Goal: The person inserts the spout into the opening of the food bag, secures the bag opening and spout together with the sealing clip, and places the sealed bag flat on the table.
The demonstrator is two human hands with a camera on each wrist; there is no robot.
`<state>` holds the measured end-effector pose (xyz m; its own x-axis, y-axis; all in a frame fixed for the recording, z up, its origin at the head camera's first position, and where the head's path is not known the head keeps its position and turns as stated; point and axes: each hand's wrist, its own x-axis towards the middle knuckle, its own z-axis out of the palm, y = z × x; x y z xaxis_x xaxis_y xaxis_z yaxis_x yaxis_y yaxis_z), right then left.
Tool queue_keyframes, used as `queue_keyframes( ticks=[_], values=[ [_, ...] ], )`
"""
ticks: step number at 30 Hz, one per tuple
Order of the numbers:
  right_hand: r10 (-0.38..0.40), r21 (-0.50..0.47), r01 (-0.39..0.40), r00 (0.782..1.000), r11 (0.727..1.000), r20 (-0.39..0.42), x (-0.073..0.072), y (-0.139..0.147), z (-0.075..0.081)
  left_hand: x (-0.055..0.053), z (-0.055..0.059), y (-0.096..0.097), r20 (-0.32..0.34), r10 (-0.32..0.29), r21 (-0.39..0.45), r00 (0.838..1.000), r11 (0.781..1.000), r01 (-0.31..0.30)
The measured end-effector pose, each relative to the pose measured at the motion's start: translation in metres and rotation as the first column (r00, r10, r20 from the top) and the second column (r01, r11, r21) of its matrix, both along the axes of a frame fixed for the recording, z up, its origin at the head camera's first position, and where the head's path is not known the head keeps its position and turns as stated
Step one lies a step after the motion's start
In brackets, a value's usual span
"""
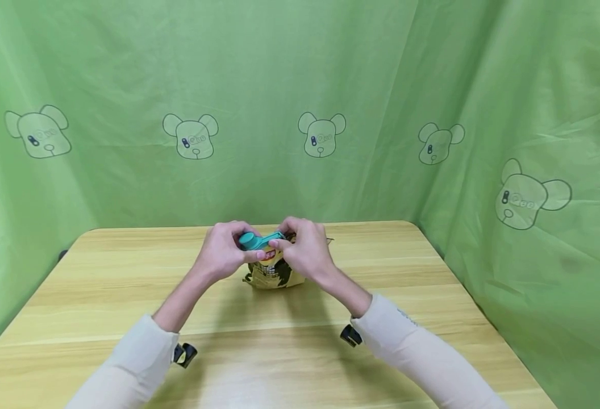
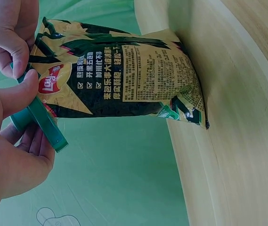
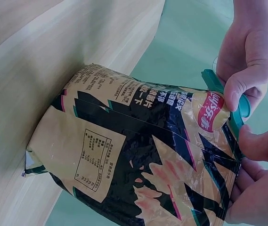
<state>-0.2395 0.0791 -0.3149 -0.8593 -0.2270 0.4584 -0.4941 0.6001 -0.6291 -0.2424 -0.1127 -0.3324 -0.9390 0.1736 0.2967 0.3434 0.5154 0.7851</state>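
Observation:
A black and gold Lay's chip bag (image 1: pixel 271 277) stands upright on the table, its top between my two hands. Across part of that top lies a teal bag clip (image 2: pixel 44 120) with a round cap (image 1: pixel 249 241). My left hand (image 1: pixel 220 250) grips the clip at the capped end, thumb in front and fingers behind. With thumb and fingers, my right hand (image 1: pixel 307 250) pinches the clip's other end along with the bag's top edge. In the right wrist view, the bag's printed back (image 3: pixel 124 141) faces the camera, and the right fingers are partly hidden behind the top.
The wooden table (image 1: pixel 100 295) reaches back to a green curtain (image 1: pixel 259 68) printed with bear heads, which also encloses the sides. Black wrist mounts (image 1: pixel 184 355) hang below both light sleeves (image 1: pixel 131 363).

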Motion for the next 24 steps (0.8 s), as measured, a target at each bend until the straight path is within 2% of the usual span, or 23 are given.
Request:
queue_keyframes(
  ticks=[11,17,24],
  values=[
    [-0.024,0.029,0.025,0.999,0.999,-0.049,0.0007,-0.0038,-0.0020,0.0006,0.0008,0.0002,-0.005,0.004,-0.018,1.000,1.000,-0.004],
    [-0.013,0.040,0.017,0.997,0.999,-0.081,0.0005,-0.0044,-0.0034,0.0009,0.0005,-0.0003,-0.017,-0.003,-0.022,1.000,1.000,0.003],
    [0.003,0.063,0.005,0.992,0.998,-0.126,-0.0008,-0.0023,-0.0055,0.0011,0.0019,-0.0014,0.000,-0.018,-0.027,1.000,0.999,0.018]
  ],
)
